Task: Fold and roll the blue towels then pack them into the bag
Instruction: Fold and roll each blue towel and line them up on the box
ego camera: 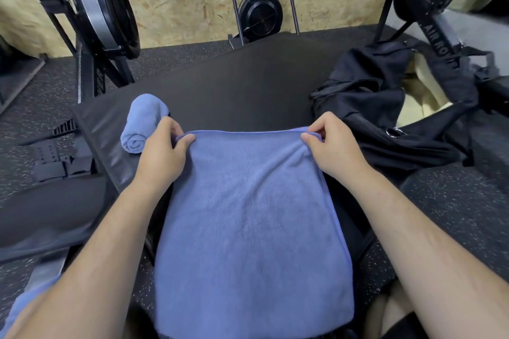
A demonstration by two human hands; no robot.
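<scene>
1. The flat blue towel (pixel 248 215) lies straight ahead of the person, draped from the black padded surface (pixel 234 91) back toward their lap. Its long axis runs away from the body, and its short far edge lies crosswise.
2. Both hands are at that far edge. The left hand (pixel 162 146) pinches the left corner between thumb and fingers, and the right hand (pixel 330 146) pinches the right corner the same way. They are spread the width of the towel and about level with each other.
3. Because the grip is on the far short edge, any fold or roll will probably come toward the body along the long axis, with both hands moving together.
4. A rolled towel (pixel 143 121) lies on the surface just beyond the left hand, touching or nearly touching it.
5. The black bag (pixel 380 96) sits to the right, close to the right hand, so that hand is better placed for packing. I cannot tell where its opening lies.
</scene>
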